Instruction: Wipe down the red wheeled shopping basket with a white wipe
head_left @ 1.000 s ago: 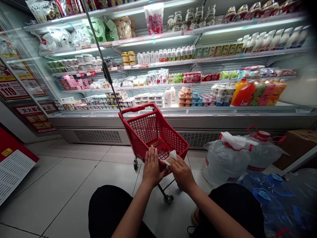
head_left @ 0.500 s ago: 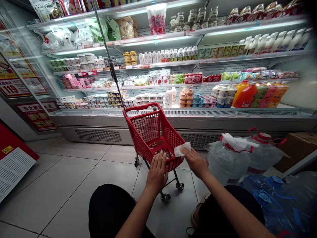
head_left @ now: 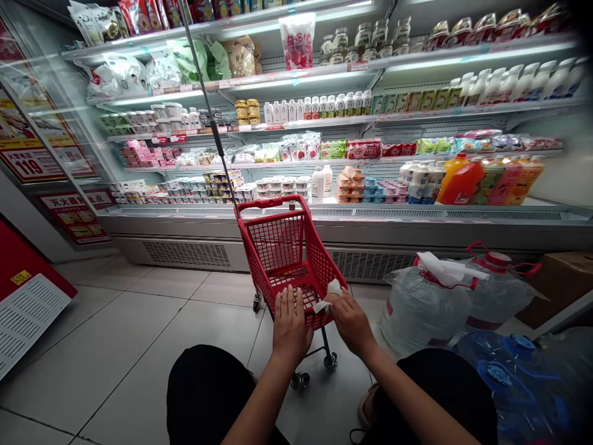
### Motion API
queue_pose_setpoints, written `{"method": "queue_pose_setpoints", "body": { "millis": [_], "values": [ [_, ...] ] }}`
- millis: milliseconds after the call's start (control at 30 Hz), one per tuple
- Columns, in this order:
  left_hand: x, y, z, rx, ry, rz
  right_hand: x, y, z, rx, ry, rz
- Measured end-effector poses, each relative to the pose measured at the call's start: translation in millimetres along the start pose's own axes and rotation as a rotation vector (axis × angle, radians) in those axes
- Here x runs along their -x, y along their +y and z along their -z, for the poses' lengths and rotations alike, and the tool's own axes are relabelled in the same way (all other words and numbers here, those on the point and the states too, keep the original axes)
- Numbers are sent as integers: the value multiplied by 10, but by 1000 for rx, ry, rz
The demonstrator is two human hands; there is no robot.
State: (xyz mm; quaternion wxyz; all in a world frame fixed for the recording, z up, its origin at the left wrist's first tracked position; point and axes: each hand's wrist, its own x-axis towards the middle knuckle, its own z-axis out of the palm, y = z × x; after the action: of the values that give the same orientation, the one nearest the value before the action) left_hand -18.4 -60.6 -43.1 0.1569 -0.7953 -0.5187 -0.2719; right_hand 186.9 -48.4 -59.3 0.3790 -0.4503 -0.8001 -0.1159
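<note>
A small red shopping cart (head_left: 278, 247) with a long thin handle pole stands on the tiled floor in front of me. My left hand (head_left: 290, 324) lies flat on the cart's near rim, fingers stretched out. Beside it, my right hand (head_left: 349, 318) presses a white wipe (head_left: 330, 293) against the rim's right corner, fingers closed on the wipe. My knees in black trousers show at the bottom.
An open refrigerated shelf unit (head_left: 324, 213) full of dairy, drinks and packets runs across the back. Large clear water jugs (head_left: 417, 303) with red caps stand on the floor at the right, beside a cardboard box (head_left: 560, 284). A red-and-white panel (head_left: 28, 303) leans at the left.
My right hand with the wipe went out along the cart's right rim and has come back to the near corner. The cart has turned and shifted slightly right. My left hand stayed on the rim.
</note>
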Motion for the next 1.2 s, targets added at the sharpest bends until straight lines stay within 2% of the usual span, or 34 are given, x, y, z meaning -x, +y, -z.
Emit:
{"method": "queue_pose_setpoints", "body": {
  "millis": [100,200,300,433,533,667,1000,1200],
  "values": [
    [8,-18,-1,-2,7,0,23,-276,-39,-8,-17,78],
    [19,-42,26,-1,-18,-34,46,-305,-24,8,-46,171],
    [18,-59,49,-5,-31,-39,37,-2,66,15,-84,242],
    [-27,-63,48,10,-56,-48,-46,509,201,37,-97,152],
    [-69,-58,45,19,-65,-66,-113,639,219,39,-100,114],
    [-51,-72,86,18,-49,-76,-145,533,197,32,-60,100],
    [134,-218,338,-20,-50,-99,-231,225,308,18,-76,206],
    [187,-295,423,-46,-50,-109,-310,163,296,-23,-146,286]
  ]
}}
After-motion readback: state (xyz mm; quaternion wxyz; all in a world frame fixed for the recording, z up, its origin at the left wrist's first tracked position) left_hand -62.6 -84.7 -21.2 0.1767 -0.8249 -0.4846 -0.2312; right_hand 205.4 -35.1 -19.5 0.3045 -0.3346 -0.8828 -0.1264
